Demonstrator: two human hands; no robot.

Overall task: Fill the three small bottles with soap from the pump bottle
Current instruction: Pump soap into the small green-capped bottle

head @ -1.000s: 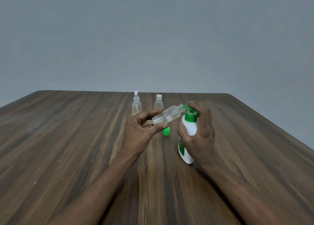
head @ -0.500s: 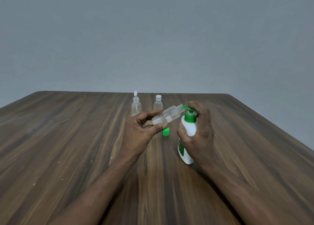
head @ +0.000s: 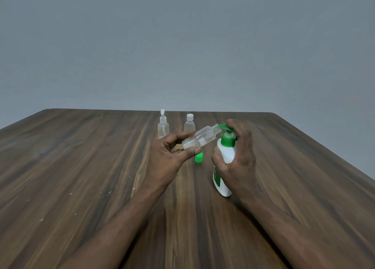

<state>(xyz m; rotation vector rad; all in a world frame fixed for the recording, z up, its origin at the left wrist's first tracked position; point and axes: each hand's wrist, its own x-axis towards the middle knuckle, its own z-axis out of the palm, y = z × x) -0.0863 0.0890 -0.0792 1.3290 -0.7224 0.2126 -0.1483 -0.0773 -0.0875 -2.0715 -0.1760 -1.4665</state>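
Head view, notes. Person at a wooden table [head: 81, 177], both forearms reaching in from the near edge.

- Left hand [head: 166, 161]: palm up, grip pinched on the open small bottle [head: 199, 139], thumb under, fingers behind. Bottle held off the table near its middle and laid almost flat, mouth raised slightly toward the right. Judged reason: the mouth has to meet the pump spout, which points sideways.
- Right hand [head: 239, 163]: grip wrapped round the white pump bottle [head: 223, 184], thumb on its left side, one finger hooked over the green pump head [head: 228, 140]. Base of the pump bottle on the table, just right of centre. One hand both steadies and presses, which frees the other to aim.
- Spout tip at the small bottle's mouth, touching or nearly so. Something pale seems to sit in the bottle's lower end; too blurred to say whether soap is flowing.
- Green cap [head: 198, 158] upright on the table just below the held bottle, likely its own, parked in reach.
- Two more small bottles toward the far edge, capped: nozzle-top bottle [head: 163, 126] and white-cap bottle [head: 189, 123]. Untouched, probably waiting their turn.
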